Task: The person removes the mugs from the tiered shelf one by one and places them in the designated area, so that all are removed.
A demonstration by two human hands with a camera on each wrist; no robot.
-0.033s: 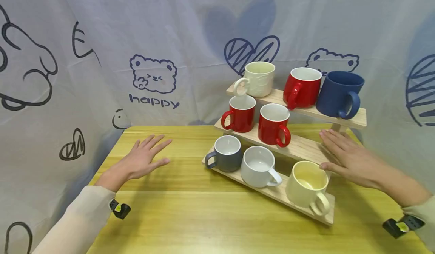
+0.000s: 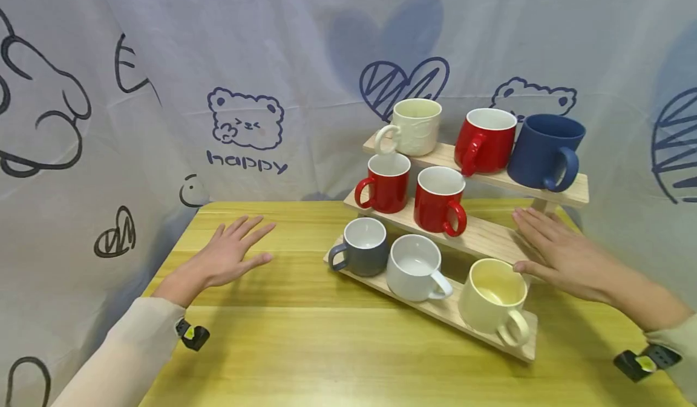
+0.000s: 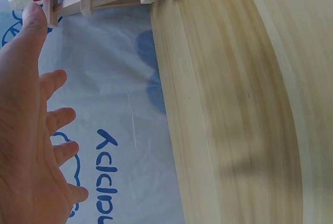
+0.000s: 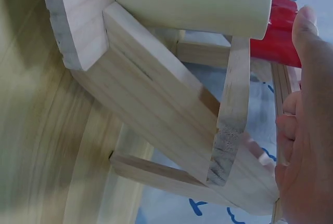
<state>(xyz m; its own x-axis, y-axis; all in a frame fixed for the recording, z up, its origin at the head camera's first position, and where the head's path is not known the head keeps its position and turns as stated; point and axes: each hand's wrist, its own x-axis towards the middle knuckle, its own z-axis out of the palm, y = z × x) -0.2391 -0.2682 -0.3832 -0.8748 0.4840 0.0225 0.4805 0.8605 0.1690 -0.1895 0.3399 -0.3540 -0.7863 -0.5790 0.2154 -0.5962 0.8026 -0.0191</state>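
Observation:
My left hand (image 2: 231, 254) is held over the table's left side, fingers straight and spread, holding nothing. Beside the right end of a three-tier wooden rack (image 2: 492, 234), my right hand (image 2: 566, 256) has straight fingers and grips nothing; whether it touches the rack I cannot tell. The yellow mug (image 2: 487, 301) is nearest to its thumb, on the bottom tier with a white mug (image 2: 408, 274) and a grey mug (image 2: 367, 256). Two red mugs, one left (image 2: 389, 189) and one right (image 2: 435, 204), stand mid-tier. On top are a cream mug (image 2: 419, 132), a larger red mug (image 2: 490, 147) and a blue mug (image 2: 539, 153).
The rack stands at an angle on the right half of a wooden table (image 2: 305, 346). A white cloth (image 2: 305, 62) with drawn bears and hearts hangs behind and at the sides. Dark wrist devices, left (image 2: 192, 334) and right (image 2: 647, 361), are strapped over pale sleeves.

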